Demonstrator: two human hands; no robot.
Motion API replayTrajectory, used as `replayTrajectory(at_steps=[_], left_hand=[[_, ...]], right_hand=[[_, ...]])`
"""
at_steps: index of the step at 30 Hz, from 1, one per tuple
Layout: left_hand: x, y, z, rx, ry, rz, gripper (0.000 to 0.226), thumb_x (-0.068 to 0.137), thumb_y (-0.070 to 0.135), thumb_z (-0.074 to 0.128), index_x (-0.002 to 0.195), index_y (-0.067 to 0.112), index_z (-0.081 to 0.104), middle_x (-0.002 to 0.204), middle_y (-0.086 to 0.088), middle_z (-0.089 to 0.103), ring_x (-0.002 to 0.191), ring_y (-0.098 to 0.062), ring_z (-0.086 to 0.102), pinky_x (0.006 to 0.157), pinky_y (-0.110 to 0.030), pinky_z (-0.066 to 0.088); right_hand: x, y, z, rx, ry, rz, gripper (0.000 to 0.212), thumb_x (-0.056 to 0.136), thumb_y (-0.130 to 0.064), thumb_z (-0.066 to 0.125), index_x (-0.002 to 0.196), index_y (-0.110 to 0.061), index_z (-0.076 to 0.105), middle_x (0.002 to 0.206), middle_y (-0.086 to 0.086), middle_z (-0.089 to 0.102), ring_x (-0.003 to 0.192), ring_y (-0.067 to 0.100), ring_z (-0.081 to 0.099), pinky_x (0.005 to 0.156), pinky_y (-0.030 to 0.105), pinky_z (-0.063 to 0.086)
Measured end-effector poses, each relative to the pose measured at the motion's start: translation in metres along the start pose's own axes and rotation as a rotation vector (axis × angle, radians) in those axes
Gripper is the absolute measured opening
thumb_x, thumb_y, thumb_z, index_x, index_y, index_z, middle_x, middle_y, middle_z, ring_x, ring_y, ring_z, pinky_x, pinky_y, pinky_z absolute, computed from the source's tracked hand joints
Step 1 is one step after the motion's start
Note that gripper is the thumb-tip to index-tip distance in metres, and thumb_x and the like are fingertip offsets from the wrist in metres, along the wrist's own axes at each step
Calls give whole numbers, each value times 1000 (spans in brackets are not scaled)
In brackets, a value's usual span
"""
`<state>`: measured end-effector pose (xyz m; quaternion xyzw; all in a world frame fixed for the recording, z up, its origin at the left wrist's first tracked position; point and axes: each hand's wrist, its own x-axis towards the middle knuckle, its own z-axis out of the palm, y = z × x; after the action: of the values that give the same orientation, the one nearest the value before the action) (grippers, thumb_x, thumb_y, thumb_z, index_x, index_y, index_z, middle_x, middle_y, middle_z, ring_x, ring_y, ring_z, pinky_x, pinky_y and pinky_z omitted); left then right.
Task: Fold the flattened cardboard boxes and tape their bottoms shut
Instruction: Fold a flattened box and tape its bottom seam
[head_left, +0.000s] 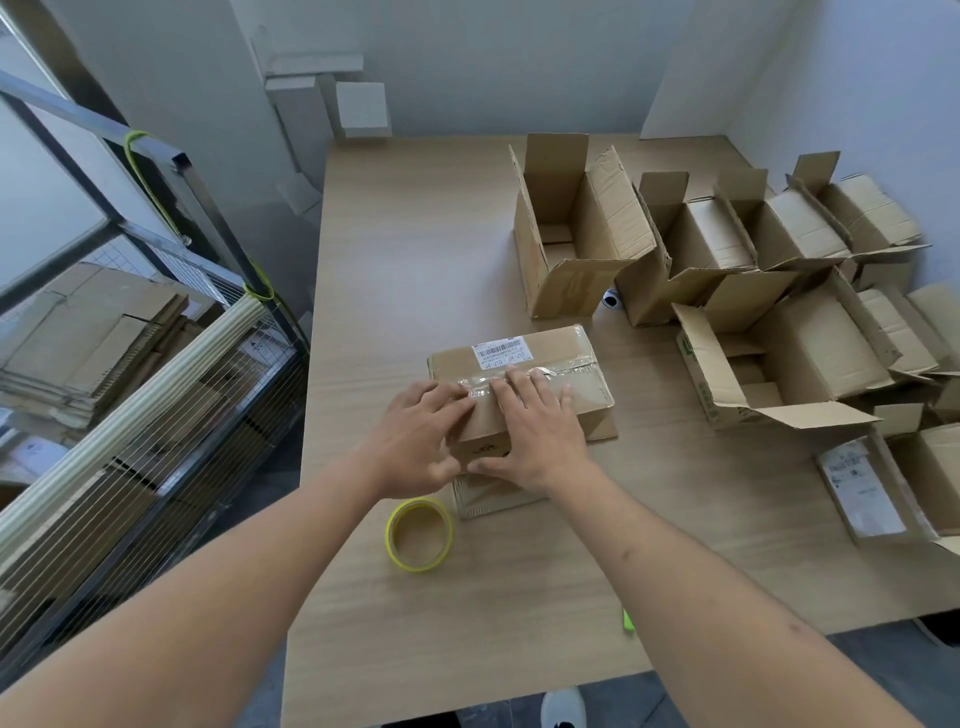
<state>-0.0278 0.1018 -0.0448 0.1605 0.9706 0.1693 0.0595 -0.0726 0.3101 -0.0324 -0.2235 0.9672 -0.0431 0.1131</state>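
My left hand (423, 441) and right hand (535, 431), fingers straight and slightly spread, press flat on the clear tape seam (519, 382) of the upturned cardboard box (582, 364) at table (415, 234) centre, thumbs against its near side. Yellow-cored tape roll (418, 534): just near-left of the box. Open folded boxes (727, 249): far right; flattened cardboard stack (88, 332): cart, left.

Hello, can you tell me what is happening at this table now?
A person is pressing clear tape along the seam of a cardboard box with both hands, left hand and right hand flat on it. A yellow tape roll lies nearby on the table. Several folded boxes stand open at the right.
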Motion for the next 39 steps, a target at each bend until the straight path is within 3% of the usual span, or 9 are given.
replayTrajectory(at_steps=[2,5,9,14,19,22,28,32,39], left_hand=[[4,3,-6,-30,-19,2,83,79,53,47,153,14,48,154,-2,46,140,-33,40,119,-47,34],[12,-2,-8,-110,-11,44,76,75,5,59,150,4,50,152,-13,48,134,-42,47,113,-54,42],[16,-9,-2,-132,69,121,68,72,-20,63,135,6,66,146,-18,54,120,-48,58,101,-58,51],[21,3,5,-136,220,253,35,71,7,93,102,18,80,112,-10,68,91,-36,68,79,-48,59],[16,0,22,-247,169,169,57,74,2,90,126,21,76,144,-8,63,135,-33,58,105,-53,53],[16,0,21,-215,169,204,55,76,9,88,129,14,73,142,-6,65,129,-33,63,100,-54,56],[5,17,32,-172,203,297,52,71,24,95,117,7,77,130,-11,72,112,-25,60,100,-37,46],[1,19,35,-119,225,280,44,80,29,88,119,13,77,135,-4,70,111,-32,67,97,-39,54],[3,29,37,-140,216,216,56,63,14,99,115,9,79,130,-8,72,111,-31,70,98,-37,46]], right_hand=[[0,3,-3,25,-10,-3,127,60,-97,55,158,-26,19,169,-2,10,157,30,3,123,63,3],[3,-3,-9,16,-39,51,136,56,-103,46,158,-19,17,170,3,7,157,36,-1,123,63,-3],[5,-11,-10,55,-64,62,124,68,-83,62,158,-14,13,170,9,2,155,43,-5,124,60,4],[-10,11,-7,31,-79,-134,109,67,-62,73,150,-12,24,170,6,-2,156,35,-9,126,55,4],[-23,37,-8,-66,-59,-263,113,67,-58,76,157,-13,24,170,6,5,156,36,-1,128,44,5],[-23,46,-18,-115,-86,-242,113,71,-49,81,160,-23,18,169,10,1,154,37,3,127,41,8],[-34,62,-25,31,-166,-136,109,81,-10,79,154,-56,12,159,3,2,131,35,30,102,46,50],[-37,63,-24,102,-173,-146,113,80,15,63,156,-54,15,164,1,0,122,35,50,93,45,54],[-44,48,-31,50,-197,-44,104,85,12,60,158,-47,16,171,3,-7,119,41,58,91,44,56]])
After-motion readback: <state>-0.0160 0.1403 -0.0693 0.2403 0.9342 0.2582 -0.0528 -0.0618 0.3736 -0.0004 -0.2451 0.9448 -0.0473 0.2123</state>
